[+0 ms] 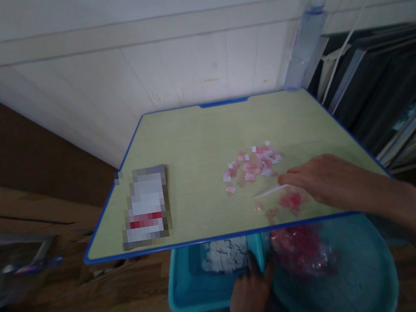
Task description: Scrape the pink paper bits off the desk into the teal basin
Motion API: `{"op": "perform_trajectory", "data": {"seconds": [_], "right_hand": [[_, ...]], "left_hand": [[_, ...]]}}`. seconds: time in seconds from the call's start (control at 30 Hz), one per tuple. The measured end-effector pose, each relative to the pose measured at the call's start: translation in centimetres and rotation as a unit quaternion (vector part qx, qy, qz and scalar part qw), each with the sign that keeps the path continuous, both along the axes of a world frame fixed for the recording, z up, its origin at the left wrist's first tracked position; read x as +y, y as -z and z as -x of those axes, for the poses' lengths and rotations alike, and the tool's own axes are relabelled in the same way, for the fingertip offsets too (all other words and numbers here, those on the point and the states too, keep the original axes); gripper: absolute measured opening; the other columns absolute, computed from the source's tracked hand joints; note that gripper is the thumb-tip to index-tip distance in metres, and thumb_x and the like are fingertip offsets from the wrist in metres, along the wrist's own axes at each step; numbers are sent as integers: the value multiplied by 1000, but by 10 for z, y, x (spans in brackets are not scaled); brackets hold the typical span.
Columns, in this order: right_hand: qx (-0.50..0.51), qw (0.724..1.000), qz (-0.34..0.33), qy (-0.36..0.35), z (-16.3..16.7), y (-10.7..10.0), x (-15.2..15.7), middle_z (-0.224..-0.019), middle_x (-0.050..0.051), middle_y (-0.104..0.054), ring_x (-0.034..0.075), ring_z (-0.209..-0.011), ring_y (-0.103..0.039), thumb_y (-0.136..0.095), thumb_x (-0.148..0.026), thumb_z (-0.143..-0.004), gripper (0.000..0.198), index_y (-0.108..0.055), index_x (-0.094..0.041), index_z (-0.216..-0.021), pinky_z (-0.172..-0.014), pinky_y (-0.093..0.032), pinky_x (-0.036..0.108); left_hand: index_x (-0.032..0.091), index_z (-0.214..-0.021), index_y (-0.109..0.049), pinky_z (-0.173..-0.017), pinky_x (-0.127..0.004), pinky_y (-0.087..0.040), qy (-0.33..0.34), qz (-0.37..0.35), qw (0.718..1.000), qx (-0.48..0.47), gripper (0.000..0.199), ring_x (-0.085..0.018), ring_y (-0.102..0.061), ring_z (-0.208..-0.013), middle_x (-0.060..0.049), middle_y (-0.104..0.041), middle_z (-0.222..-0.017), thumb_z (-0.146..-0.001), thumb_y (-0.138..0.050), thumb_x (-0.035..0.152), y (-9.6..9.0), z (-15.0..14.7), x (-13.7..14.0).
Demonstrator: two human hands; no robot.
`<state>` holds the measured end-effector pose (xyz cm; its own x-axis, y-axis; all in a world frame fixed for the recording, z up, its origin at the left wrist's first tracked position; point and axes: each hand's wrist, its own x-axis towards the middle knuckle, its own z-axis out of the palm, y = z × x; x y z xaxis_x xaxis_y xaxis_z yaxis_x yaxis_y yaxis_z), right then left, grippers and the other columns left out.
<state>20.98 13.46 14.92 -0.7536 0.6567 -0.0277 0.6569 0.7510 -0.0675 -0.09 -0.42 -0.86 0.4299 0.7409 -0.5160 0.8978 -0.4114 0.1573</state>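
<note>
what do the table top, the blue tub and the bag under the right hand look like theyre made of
Table top: probably laminated board, pale green wood-grain print, matte, with a blue plastic-looking edge strip. Blue tub: likely moulded plastic, smooth with a rounded rim. Bag: thin clear plastic film; pink pieces show through it.
</note>
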Motion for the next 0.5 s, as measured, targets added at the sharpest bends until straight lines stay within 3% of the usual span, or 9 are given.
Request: {"op": "perform_trajectory", "data": {"seconds": [0.2,0.4,0.5], "right_hand": [[-67,991,-110,21,30,-4,11,-91,6,-69,19,-72,-62,-45,-2,-84,34,-53,-17,-113,-51,-26,30],[-98,991,-89,-23,21,-14,1,-69,0,-63,15,-58,-55,-50,-5,-82,19,-56,-21,-90,-47,-21,30],[-80,992,-98,-16,10,-17,0,-76,1,-65,16,-62,-57,-47,-5,-84,22,-56,-22,-95,-49,-25,29]], "left_hand": [[32,-145,-26,-71,-39,-56,1,-4,1000,1,63,-27,-67,-93,-29,-42,-138,-87,-41,11,0,1,0],[32,-146,-23,-71,-39,-56,4,-1,1000,-1,66,-28,-67,-92,-30,-41,-139,-87,-41,10,0,0,0],[33,-146,-24,-71,-39,-56,2,-9,1000,0,65,-28,-67,-92,-29,-42,-138,-87,-39,10,0,-1,0]]}}
